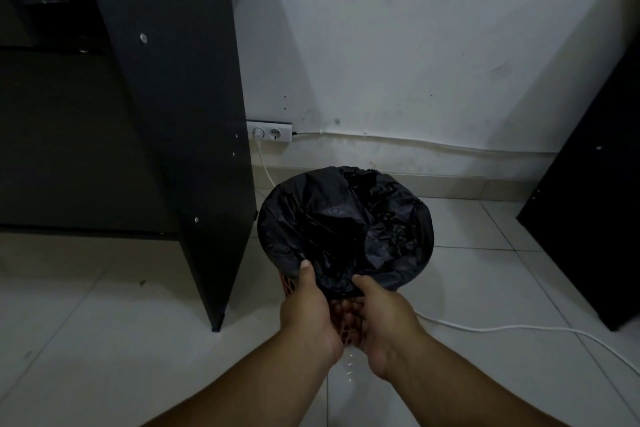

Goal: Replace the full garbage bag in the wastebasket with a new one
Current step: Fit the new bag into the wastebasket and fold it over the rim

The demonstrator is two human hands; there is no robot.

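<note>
The wastebasket [286,283] stands on the tiled floor [104,340] near the wall, just beside the dark desk panel [180,114]. Its orange lattice shows only below the near rim. A black garbage bag [346,218] lines it, the hem folded over the rim all round.

Both hands work the near edge. The left hand [306,308] has its thumb on top of the plastic and its fingers tucked under the hem; its grip pinches the bag. The right hand [384,319], close beside it, pinches the same fold.

I can't tell whether the hem is being peeled off or tucked on. Either way, I'd move along the rim bit by bit with the plastic gathered, rather than yank one spot and tear it or tip the basket.

Inside, the bag sags in crumpled folds; I can't see any rubbish.

A white cable [502,328] trails across the floor behind.
</note>
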